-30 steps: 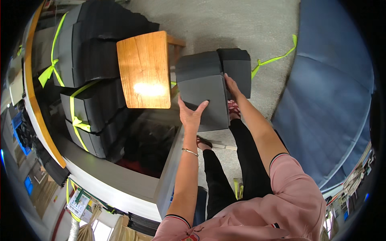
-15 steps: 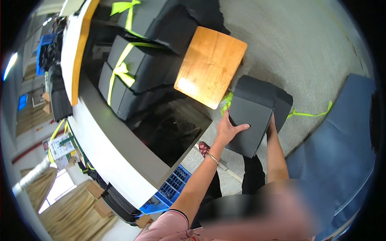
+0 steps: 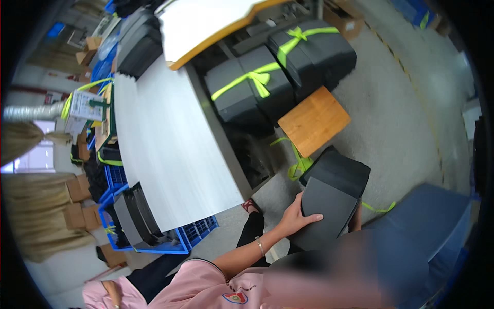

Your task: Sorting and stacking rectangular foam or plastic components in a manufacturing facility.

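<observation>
I see my left hand [image 3: 297, 217] pinching the stack [image 3: 332, 203]; right hand [image 3: 356, 219] mostly hidden, can't tell; uneven pressure could skew it between them.

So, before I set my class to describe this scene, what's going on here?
A person has a grey stack in hand: the left grip holds its left side with the thumb on top, and the right grip, mostly hidden, is at its right side. Beyond it stands a wooden stool, with a loose yellow-green ribbon beside it. Past that are dark bundles tied with similar ribbon. Another person in pink is at lower left.
</observation>
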The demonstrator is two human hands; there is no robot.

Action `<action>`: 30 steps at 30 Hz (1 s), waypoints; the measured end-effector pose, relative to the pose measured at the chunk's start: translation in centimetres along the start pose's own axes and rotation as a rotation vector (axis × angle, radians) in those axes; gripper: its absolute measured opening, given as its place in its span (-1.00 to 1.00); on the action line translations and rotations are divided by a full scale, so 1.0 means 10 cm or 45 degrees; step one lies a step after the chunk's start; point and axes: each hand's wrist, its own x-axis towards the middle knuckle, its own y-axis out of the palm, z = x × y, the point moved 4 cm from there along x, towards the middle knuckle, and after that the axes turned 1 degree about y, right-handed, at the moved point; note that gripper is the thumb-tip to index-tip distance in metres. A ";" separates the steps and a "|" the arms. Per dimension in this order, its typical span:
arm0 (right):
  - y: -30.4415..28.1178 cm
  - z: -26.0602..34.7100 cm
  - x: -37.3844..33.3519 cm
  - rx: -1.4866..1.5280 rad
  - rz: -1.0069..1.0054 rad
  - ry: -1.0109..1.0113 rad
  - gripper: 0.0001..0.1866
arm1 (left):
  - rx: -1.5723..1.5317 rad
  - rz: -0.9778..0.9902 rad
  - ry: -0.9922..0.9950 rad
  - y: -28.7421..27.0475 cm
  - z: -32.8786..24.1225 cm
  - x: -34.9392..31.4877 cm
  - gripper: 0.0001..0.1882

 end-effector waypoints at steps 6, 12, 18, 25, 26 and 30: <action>2.18 1.07 -0.59 -0.913 -0.041 -0.202 -0.35 | -0.234 -0.040 0.091 -1.11 -0.70 -0.89 -0.21; 4.84 0.85 -0.99 -1.547 0.362 -0.683 -0.40 | 0.102 -0.184 0.300 -2.57 -0.77 -1.76 -0.16; 6.73 -0.10 -0.77 -2.242 0.777 -1.095 -0.16 | 0.588 -0.199 -0.181 -3.38 -0.12 -2.05 -0.19; 7.84 -1.45 -1.00 -2.847 1.445 -1.055 -0.07 | 0.586 -0.389 0.020 -3.48 0.41 -2.02 -0.30; 7.83 -1.57 -0.92 -2.854 1.485 -1.041 -0.07 | 0.543 -0.368 -0.007 -3.47 0.53 -1.98 -0.31; 7.71 -1.73 -0.69 -2.682 1.494 -1.137 -0.10 | 0.086 -0.355 -0.079 -3.66 0.15 -2.43 -0.41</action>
